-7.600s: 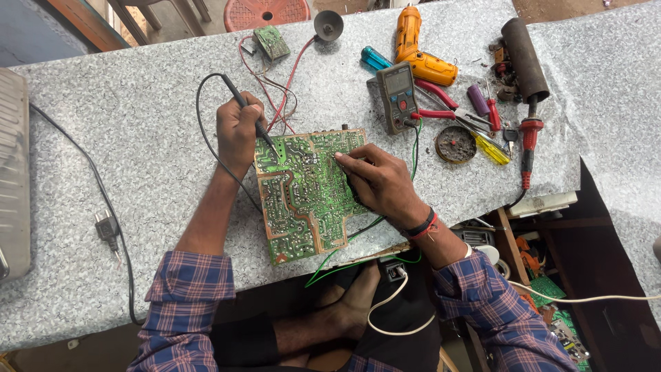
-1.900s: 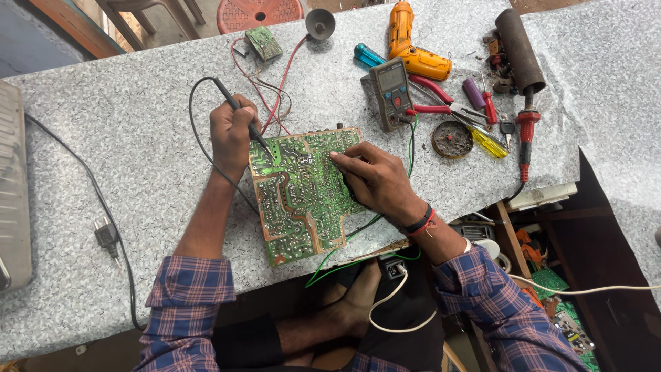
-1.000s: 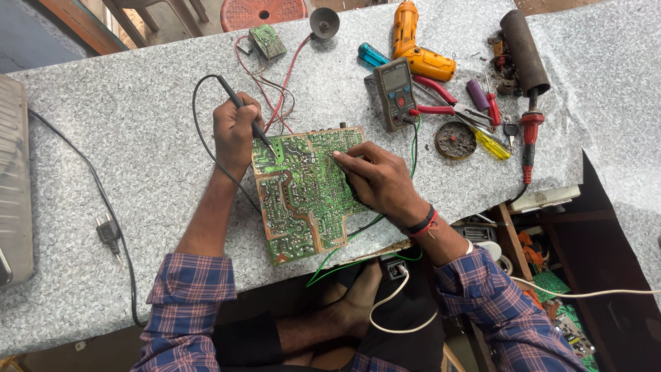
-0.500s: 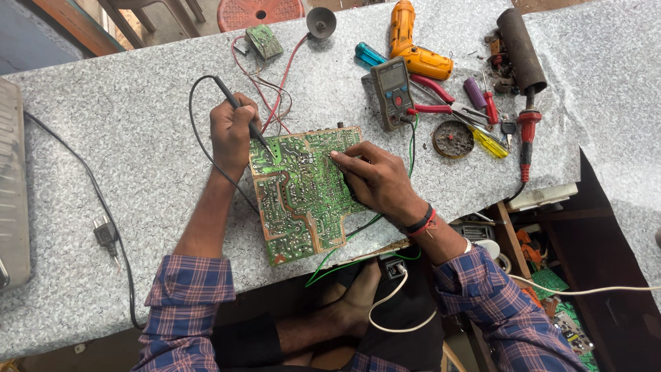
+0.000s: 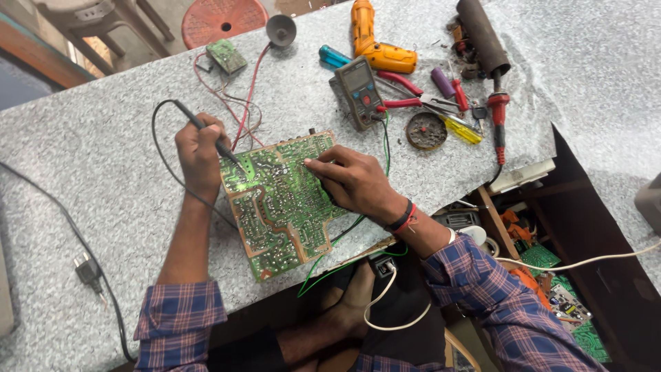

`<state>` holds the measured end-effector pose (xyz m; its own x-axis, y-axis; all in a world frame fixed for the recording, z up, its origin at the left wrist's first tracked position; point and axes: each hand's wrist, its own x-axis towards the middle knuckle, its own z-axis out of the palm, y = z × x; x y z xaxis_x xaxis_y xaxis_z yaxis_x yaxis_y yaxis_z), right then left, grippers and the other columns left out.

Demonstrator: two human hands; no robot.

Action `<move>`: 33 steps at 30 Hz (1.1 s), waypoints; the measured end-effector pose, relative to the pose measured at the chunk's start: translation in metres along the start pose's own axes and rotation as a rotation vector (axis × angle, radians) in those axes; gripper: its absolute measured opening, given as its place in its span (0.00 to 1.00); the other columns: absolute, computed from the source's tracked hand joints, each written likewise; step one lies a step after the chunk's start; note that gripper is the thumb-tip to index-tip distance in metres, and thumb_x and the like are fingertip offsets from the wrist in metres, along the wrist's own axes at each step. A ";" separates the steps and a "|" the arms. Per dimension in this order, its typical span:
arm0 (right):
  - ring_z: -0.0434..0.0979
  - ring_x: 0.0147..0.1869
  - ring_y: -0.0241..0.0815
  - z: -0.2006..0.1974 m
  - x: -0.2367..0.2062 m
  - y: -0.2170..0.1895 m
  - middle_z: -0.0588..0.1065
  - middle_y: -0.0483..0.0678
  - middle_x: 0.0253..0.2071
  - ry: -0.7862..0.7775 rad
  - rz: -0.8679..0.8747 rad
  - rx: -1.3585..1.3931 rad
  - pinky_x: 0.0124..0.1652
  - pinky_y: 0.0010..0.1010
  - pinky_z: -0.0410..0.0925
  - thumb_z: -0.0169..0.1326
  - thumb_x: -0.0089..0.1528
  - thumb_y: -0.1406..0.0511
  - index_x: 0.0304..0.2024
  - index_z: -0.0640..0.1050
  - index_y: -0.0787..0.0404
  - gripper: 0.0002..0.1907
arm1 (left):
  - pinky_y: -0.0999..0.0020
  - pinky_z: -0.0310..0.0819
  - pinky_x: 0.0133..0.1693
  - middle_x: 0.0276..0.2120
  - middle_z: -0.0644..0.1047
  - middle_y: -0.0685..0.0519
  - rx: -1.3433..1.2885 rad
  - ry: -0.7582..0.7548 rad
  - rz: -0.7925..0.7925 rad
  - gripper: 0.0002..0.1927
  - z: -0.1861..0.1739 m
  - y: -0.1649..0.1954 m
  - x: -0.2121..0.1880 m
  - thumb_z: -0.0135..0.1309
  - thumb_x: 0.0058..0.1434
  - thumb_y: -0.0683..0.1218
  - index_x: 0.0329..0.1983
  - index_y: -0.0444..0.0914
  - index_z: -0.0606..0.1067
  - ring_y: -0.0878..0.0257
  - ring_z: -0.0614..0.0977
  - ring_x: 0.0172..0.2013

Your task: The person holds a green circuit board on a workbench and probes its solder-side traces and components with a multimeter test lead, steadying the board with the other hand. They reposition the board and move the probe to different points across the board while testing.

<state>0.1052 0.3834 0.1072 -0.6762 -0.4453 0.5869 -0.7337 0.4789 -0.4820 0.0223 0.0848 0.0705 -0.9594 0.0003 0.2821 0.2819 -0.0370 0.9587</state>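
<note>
Two hands work one green board (image 5: 279, 200) lying on the surface (image 5: 103, 179). Left grip (image 5: 200, 155) is clamped on a black probe (image 5: 217, 145) touching the board's left edge; right grip (image 5: 348, 180) presses fingertips together on the board's right side, meter (image 5: 359, 91) beyond.

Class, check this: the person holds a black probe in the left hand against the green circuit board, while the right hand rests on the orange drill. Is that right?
Not quite. In the head view the right hand rests on the green circuit board, not the orange drill, which lies untouched farther back. The left hand does hold the black probe against the board.
</note>
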 end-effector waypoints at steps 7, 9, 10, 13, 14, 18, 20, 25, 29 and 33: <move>0.80 0.42 0.48 -0.005 -0.004 0.003 0.76 0.48 0.44 0.007 -0.021 -0.012 0.39 0.37 0.73 0.57 0.62 0.71 0.56 0.79 0.54 0.19 | 0.71 0.66 0.31 0.25 0.72 0.53 0.064 -0.004 0.021 0.10 0.005 0.007 -0.001 0.44 0.66 0.45 0.32 0.34 0.70 0.66 0.72 0.26; 0.80 0.42 0.48 -0.006 -0.006 0.003 0.76 0.49 0.44 0.010 -0.025 -0.016 0.39 0.36 0.73 0.57 0.62 0.71 0.56 0.79 0.54 0.19 | 0.70 0.67 0.31 0.25 0.72 0.53 0.052 -0.008 0.014 0.10 0.006 0.007 -0.002 0.45 0.66 0.45 0.32 0.34 0.69 0.66 0.72 0.27; 0.80 0.42 0.48 -0.006 -0.006 0.004 0.76 0.49 0.45 0.013 -0.029 -0.019 0.39 0.36 0.74 0.57 0.62 0.71 0.57 0.79 0.54 0.19 | 0.70 0.67 0.32 0.25 0.71 0.52 0.047 -0.008 0.012 0.10 0.006 0.007 -0.002 0.45 0.67 0.45 0.31 0.34 0.69 0.66 0.72 0.27; 0.81 0.44 0.48 -0.006 -0.008 0.006 0.77 0.48 0.46 0.025 -0.036 -0.028 0.40 0.36 0.74 0.58 0.61 0.70 0.56 0.79 0.53 0.20 | 0.70 0.68 0.33 0.25 0.72 0.52 0.069 -0.011 0.021 0.11 0.007 0.007 -0.003 0.45 0.67 0.45 0.32 0.34 0.69 0.66 0.73 0.27; 0.81 0.44 0.48 -0.007 -0.009 0.007 0.77 0.48 0.46 0.025 -0.030 -0.028 0.40 0.36 0.74 0.58 0.61 0.70 0.56 0.79 0.52 0.20 | 0.70 0.68 0.33 0.25 0.72 0.52 0.065 -0.008 0.015 0.11 0.007 0.007 -0.003 0.45 0.67 0.45 0.32 0.34 0.69 0.66 0.73 0.27; 0.81 0.43 0.47 -0.009 -0.010 0.008 0.77 0.47 0.45 0.010 -0.018 -0.057 0.39 0.36 0.74 0.59 0.60 0.70 0.56 0.79 0.52 0.21 | 0.69 0.69 0.32 0.25 0.72 0.52 0.067 -0.001 0.008 0.10 0.011 0.010 -0.003 0.44 0.66 0.44 0.32 0.34 0.70 0.65 0.73 0.27; 0.80 0.43 0.47 -0.010 -0.012 0.008 0.77 0.47 0.45 0.007 -0.020 -0.075 0.39 0.36 0.74 0.59 0.59 0.70 0.57 0.79 0.51 0.22 | 0.69 0.69 0.32 0.25 0.72 0.51 0.069 -0.002 0.007 0.10 0.013 0.011 -0.004 0.44 0.66 0.43 0.32 0.33 0.70 0.65 0.73 0.26; 0.80 0.42 0.46 -0.011 -0.012 0.010 0.77 0.46 0.44 0.018 -0.017 -0.046 0.39 0.35 0.74 0.59 0.62 0.68 0.57 0.79 0.51 0.20 | 0.69 0.69 0.31 0.26 0.71 0.52 0.050 0.004 0.005 0.10 0.014 0.010 -0.004 0.44 0.67 0.43 0.32 0.34 0.70 0.65 0.73 0.26; 0.80 0.43 0.46 -0.008 -0.012 0.009 0.77 0.46 0.45 0.022 -0.020 -0.051 0.39 0.35 0.74 0.59 0.62 0.69 0.56 0.79 0.51 0.19 | 0.69 0.69 0.32 0.25 0.71 0.52 0.065 -0.002 0.010 0.10 0.011 0.009 -0.002 0.44 0.67 0.43 0.32 0.33 0.70 0.65 0.73 0.27; 0.80 0.43 0.45 -0.006 -0.010 0.011 0.77 0.46 0.45 0.016 -0.016 -0.037 0.39 0.35 0.74 0.59 0.62 0.69 0.57 0.79 0.51 0.20 | 0.69 0.69 0.31 0.25 0.71 0.52 0.068 0.004 0.005 0.10 0.010 0.009 -0.003 0.44 0.66 0.44 0.32 0.34 0.70 0.65 0.73 0.26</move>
<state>0.1048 0.3981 0.1001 -0.6630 -0.4410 0.6049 -0.7413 0.4999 -0.4479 0.0275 0.0948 0.0791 -0.9579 -0.0034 0.2870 0.2867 0.0307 0.9575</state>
